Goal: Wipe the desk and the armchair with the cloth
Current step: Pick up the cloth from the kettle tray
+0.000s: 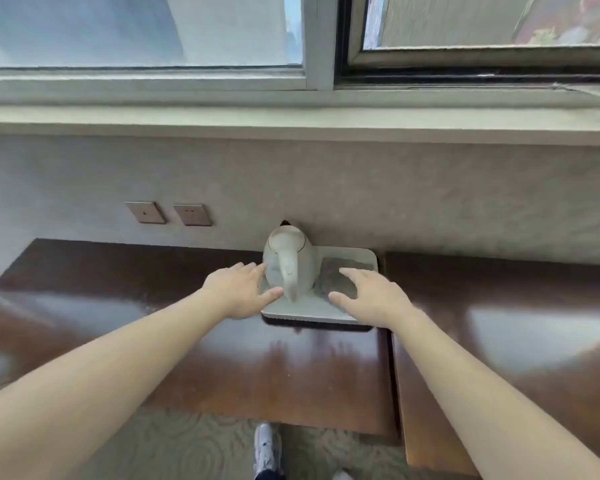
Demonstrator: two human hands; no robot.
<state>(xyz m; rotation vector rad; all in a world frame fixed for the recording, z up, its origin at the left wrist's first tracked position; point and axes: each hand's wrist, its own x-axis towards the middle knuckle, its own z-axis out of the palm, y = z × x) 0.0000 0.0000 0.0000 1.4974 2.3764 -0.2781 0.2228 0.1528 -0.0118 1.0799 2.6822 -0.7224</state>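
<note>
A glossy dark wooden desk (222, 358) runs along the wall under a window. On it stands a white tray (302, 311) with a white electric kettle (288, 261) on its left half. My left hand (239, 289) reaches to the tray's left edge, fingers spread, beside the kettle. My right hand (371, 296) hovers over the tray's right front corner, fingers spread. Neither hand holds anything. No cloth and no armchair are in view.
A second wooden surface (499, 358) adjoins the desk on the right, with a narrow seam between. Two wall sockets (168, 213) sit above the desk at left. A window sill (291, 123) juts out above. My shoe (266, 445) stands on patterned carpet below.
</note>
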